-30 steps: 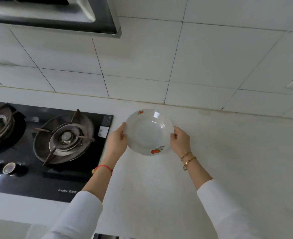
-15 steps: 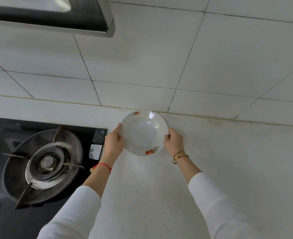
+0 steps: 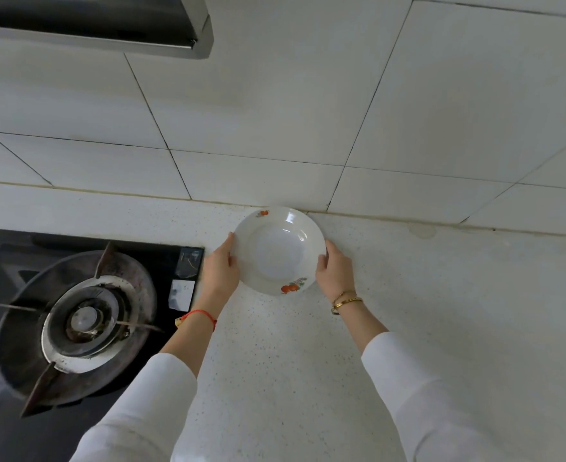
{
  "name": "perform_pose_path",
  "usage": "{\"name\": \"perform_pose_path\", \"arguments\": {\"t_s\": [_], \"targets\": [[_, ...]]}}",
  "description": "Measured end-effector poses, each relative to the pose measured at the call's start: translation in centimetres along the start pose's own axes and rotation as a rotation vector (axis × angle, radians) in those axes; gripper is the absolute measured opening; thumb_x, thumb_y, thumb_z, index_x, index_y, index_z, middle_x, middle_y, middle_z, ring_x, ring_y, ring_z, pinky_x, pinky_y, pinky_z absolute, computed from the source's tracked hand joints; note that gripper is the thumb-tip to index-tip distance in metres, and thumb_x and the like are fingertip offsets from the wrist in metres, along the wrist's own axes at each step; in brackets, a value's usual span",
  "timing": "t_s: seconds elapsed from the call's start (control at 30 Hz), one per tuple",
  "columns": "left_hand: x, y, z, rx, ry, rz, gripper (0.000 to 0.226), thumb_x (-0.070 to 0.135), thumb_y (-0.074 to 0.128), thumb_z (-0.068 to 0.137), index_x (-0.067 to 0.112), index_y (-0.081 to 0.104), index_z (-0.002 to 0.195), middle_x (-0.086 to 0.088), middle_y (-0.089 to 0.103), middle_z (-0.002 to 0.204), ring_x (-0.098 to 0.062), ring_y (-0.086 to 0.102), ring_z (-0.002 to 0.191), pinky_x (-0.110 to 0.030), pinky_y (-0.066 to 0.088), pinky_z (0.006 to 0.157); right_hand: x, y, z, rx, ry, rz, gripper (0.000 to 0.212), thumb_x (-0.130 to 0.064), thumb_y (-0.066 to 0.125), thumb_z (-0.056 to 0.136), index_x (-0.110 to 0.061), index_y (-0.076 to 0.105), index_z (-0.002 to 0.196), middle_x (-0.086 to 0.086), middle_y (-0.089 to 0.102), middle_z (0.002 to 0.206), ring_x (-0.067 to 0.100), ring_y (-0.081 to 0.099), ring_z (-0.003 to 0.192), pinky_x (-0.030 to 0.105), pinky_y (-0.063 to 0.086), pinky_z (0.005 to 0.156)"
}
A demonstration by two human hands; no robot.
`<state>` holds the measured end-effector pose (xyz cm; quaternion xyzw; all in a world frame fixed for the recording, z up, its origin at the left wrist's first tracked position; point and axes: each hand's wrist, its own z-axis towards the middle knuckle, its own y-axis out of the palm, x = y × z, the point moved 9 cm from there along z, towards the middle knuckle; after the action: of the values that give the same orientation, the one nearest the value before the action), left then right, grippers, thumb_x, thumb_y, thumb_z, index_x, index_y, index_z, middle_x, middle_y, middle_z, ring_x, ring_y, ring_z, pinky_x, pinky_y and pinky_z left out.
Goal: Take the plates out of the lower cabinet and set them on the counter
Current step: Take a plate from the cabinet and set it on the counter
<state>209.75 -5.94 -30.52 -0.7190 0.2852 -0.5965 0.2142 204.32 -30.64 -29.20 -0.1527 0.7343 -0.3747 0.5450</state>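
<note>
A white plate (image 3: 279, 250) with small orange fruit prints on its rim is held level over the back of the speckled white counter (image 3: 308, 361), close to the tiled wall. My left hand (image 3: 219, 270) grips its left rim and my right hand (image 3: 335, 271) grips its right rim. Whether the plate touches the counter cannot be told. The lower cabinet is out of view.
A black glass gas hob (image 3: 181, 261) with a round burner (image 3: 81, 321) lies to the left, its corner next to my left hand. A range hood (image 3: 108, 31) hangs above it. White wall tiles (image 3: 275, 111) back the counter.
Both hands have carried the plate farther back toward the wall. The view has shifted left and closer, so the hob's left burner and knobs have left the frame.
</note>
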Motion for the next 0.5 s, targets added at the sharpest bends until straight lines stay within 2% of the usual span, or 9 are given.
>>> {"name": "perform_pose_path", "arguments": {"t_s": [0.03, 0.07, 0.13, 0.17, 0.23, 0.33, 0.5], "targets": [[0.3, -0.1, -0.2, -0.004, 0.015, 0.01, 0.057, 0.0, 0.038, 0.094, 0.014, 0.033, 0.149, -0.002, 0.064, 0.09, -0.014, 0.055, 0.073, -0.023, 0.045, 0.063, 0.0, 0.0, -0.1, -0.013, 0.007, 0.0, 0.03, -0.004, 0.042, 0.095, -0.004, 0.053, 0.123, 0.016, 0.065, 0.106, 0.02, 0.061, 0.089, 0.03, 0.057, 0.076], [0.7, -0.3, -0.3, -0.005, 0.042, 0.028, 0.056, 0.0, 0.04, 0.094, 0.011, 0.033, 0.149, -0.008, 0.066, 0.109, -0.021, 0.06, 0.089, -0.023, 0.046, 0.075, 0.0, 0.0, -0.3, -0.031, 0.018, -0.007, 0.033, -0.008, 0.043, 0.096, -0.005, 0.049, 0.128, 0.015, 0.062, 0.114, 0.024, 0.061, 0.099, 0.035, 0.056, 0.084], [1.5, -0.6, -0.7, -0.015, 0.104, 0.09, 0.054, 0.002, 0.045, 0.095, 0.006, 0.034, 0.148, -0.012, 0.051, 0.141, -0.03, 0.05, 0.125, -0.029, 0.039, 0.099, 0.0, -0.4, -0.7, -0.062, 0.039, -0.026, 0.042, -0.014, 0.044, 0.097, -0.007, 0.04, 0.139, 0.015, 0.053, 0.128, 0.028, 0.055, 0.115, 0.037, 0.051, 0.095], [1.8, -0.9, -0.9, -0.023, 0.119, 0.128, 0.054, 0.006, 0.046, 0.096, 0.006, 0.033, 0.148, -0.011, 0.044, 0.148, -0.029, 0.043, 0.135, -0.033, 0.036, 0.106, 0.0, -0.7, -0.9, -0.071, 0.044, -0.038, 0.046, -0.017, 0.044, 0.098, -0.008, 0.036, 0.142, 0.015, 0.049, 0.134, 0.029, 0.051, 0.121, 0.037, 0.047, 0.099], [2.2, -1.5, -1.6, -0.034, 0.129, 0.205, 0.054, 0.014, 0.047, 0.098, 0.01, 0.032, 0.149, -0.008, 0.037, 0.153, -0.027, 0.036, 0.14, -0.04, 0.035, 0.109, -0.1, -1.6, -1.5, -0.083, 0.04, -0.063, 0.051, -0.018, 0.045, 0.098, -0.008, 0.031, 0.146, 0.015, 0.042, 0.143, 0.03, 0.041, 0.132, 0.037, 0.038, 0.106], [3.2, -2.7, -3.2, -0.033, 0.175, 0.284, 0.052, 0.019, 0.046, 0.099, 0.012, 0.033, 0.148, -0.006, 0.036, 0.153, -0.024, 0.035, 0.141, -0.042, 0.039, 0.108, -0.5, -3.2, -2.8, -0.085, -0.025, -0.096, 0.051, -0.017, 0.044, 0.098, -0.008, 0.03, 0.146, 0.014, 0.035, 0.151, 0.03, 0.022, 0.145, 0.039, 0.024, 0.115], [5.6, -4.6, -7.4, -0.01, 0.254, 0.321, 0.051, 0.017, 0.047, 0.098, 0.012, 0.035, 0.147, -0.008, 0.038, 0.152, -0.024, 0.031, 0.143, -0.04, 0.035, 0.112, -2.0, -6.3, -6.4, -0.039, -0.153, -0.109, 0.049, -0.017, 0.042, 0.099, -0.009, 0.031, 0.146, 0.011, 0.033, 0.153, 0.028, 0.018, 0.147, 0.038, 0.019, 0.119]]}}
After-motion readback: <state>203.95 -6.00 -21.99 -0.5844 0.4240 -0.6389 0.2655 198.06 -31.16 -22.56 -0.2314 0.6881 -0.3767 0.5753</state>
